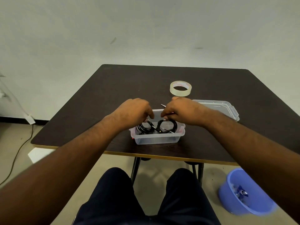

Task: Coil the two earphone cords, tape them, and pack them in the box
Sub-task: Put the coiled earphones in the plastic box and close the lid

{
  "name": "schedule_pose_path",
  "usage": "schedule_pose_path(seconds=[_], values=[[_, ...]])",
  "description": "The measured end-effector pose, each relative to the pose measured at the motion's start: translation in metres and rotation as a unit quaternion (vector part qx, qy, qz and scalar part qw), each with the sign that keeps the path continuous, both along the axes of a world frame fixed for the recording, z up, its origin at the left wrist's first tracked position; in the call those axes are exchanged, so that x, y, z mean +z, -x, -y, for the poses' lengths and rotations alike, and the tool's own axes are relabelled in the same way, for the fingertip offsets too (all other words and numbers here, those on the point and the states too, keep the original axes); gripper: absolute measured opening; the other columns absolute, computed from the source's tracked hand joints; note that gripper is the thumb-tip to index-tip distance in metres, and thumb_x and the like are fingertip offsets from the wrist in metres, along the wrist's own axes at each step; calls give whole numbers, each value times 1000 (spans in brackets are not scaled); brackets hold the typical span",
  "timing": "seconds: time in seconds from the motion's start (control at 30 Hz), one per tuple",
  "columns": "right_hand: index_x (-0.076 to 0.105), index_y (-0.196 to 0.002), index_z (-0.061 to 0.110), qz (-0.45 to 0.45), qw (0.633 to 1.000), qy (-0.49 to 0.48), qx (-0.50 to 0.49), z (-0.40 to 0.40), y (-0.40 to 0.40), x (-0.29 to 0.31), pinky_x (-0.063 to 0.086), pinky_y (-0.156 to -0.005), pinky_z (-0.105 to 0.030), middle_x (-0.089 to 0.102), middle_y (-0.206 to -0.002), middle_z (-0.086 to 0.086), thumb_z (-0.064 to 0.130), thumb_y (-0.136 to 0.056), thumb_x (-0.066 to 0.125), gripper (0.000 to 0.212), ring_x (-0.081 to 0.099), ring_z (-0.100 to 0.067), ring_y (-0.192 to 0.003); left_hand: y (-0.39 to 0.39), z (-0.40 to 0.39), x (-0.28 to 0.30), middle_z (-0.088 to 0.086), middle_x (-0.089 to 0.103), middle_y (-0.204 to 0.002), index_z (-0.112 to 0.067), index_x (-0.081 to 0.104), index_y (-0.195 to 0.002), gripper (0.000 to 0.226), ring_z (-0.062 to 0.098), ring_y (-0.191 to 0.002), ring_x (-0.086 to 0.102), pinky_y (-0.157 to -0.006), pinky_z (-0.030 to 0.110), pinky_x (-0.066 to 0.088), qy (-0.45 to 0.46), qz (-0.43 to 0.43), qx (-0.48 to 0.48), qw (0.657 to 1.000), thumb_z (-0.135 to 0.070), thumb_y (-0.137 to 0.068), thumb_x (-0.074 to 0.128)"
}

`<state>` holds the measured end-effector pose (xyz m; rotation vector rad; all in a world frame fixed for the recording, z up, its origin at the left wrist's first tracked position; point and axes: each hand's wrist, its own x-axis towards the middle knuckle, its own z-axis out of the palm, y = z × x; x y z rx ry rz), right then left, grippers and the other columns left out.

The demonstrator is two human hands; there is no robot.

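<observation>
Your clear box [158, 138] holds two coiled black cords: left coil [143, 127] and right coil [168, 125]. Your left hand [134, 111] and right hand [180, 111] curl fingers down onto them; actual grip is hidden. One lid [225, 108], one tape roll [180, 88], one blue bin [243, 194] with scraps.

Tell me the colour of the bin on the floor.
Blue bin, shown in the head view.

Red lettering inside the tape roll [180, 88] core — too blurred to read.
</observation>
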<state>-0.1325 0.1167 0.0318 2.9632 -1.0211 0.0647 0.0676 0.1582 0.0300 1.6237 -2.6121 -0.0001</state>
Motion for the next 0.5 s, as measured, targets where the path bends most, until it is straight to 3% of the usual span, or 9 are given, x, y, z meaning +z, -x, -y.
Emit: schedule_pose_path(seconds=[0.13, 0.3, 0.4, 0.5], values=[[68, -116, 24, 60, 998, 28, 4, 0, 4, -5, 43, -81, -29, 69, -104, 8, 27, -96, 54, 24, 42, -5, -88, 4, 4, 2, -5, 65, -112, -26, 67, -114, 25, 8, -93, 58, -85, 29, 51, -11, -45, 18, 999, -18, -93, 59], [74, -104, 17, 188, 980, 2, -64, 8, 41, 3, 32, -71, -5, 72, -99, 4, 18, -90, 64, 17, 47, 5, -84, 16, 13, 8, -4, 69, -103, -21, 73, -106, 20, 8, -87, 59, -82, 30, 53, -4, -128, 2, 992, -18, -91, 61], [72, -109, 20, 146, 976, -9, -159, 17, 79, -6, 37, -80, -19, 69, -110, 2, 27, -90, 64, 22, 52, -3, -92, 28, 25, 10, -2, 69, -102, -19, 74, -104, 20, 10, -88, 61, -80, 29, 52, -3, -152, -3, 988, -17, -91, 60], [67, -117, 23, 68, 966, -85, -236, 19, 108, -23, 38, -95, -28, 61, -124, 5, 38, -85, 68, 35, 53, -11, -112, 40, 37, 7, -1, 70, -105, -18, 74, -103, 18, 11, -91, 63, -85, 34, 54, -18, -175, -1, 984, -17, -91, 61]])
